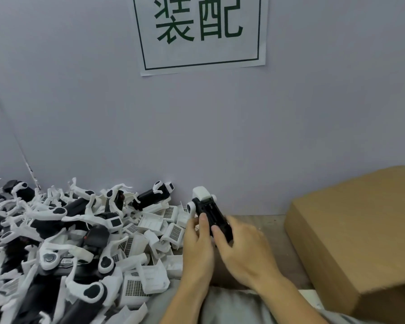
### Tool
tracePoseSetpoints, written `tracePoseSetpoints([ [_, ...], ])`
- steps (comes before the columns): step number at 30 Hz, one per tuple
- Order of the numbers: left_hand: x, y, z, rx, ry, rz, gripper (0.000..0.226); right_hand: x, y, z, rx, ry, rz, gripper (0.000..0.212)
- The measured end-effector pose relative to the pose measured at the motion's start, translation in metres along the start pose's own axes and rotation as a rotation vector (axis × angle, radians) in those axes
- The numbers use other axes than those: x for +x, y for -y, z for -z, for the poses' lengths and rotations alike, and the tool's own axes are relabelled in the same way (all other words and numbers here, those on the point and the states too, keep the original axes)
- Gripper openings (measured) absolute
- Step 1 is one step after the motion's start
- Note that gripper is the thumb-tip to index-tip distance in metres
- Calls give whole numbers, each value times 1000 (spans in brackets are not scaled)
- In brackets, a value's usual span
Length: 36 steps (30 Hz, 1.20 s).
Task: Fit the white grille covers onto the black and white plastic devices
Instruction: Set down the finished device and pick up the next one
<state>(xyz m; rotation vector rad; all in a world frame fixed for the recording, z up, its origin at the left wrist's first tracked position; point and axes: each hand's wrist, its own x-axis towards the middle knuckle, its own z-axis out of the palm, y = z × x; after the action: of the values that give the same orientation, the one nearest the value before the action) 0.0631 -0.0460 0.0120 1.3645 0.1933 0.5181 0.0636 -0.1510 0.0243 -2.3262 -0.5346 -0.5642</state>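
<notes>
Low in the centre of the frame we hold one black and white device (209, 212) between both hands: our left hand (198, 242) curls round its left side with the thumb laid on the black body, and our right hand (240, 244) wraps the lower end from the right, fingers closed round it. We keep it tilted, head end pointing up and away from us, which we judge lets us see the face where a cover must seat. A white cap-like part sits at its far end; whether that is a fitted grille cover we cannot tell. Just left of our hands lie loose white grille covers (173, 232), within easy reach for the next pick. Further out, the lower left of the frame is filled by the pile of devices (56, 230) on the counter (267, 220). At the right edge stands a cardboard box (355, 239), probably for finished pieces. Above, a paper sign (200, 31) hangs on the grey wall.
</notes>
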Motion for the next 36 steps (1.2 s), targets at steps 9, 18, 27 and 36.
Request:
tracePoseSetpoints([
  [9, 2, 2, 1, -120, 77, 24, 11, 1, 3, -3, 202, 193, -64, 36],
  [18, -9, 4, -3, 118, 275, -164, 14, 6, -14, 7, 846, 58, -282, 60],
  [27, -16, 7, -7, 629, 383, -388, 32, 10, -16, 2, 651, -313, -312, 24],
  [36, 1, -21, 6, -374, -79, 183, 28, 10, -23, 2, 635, -41, -479, 18],
])
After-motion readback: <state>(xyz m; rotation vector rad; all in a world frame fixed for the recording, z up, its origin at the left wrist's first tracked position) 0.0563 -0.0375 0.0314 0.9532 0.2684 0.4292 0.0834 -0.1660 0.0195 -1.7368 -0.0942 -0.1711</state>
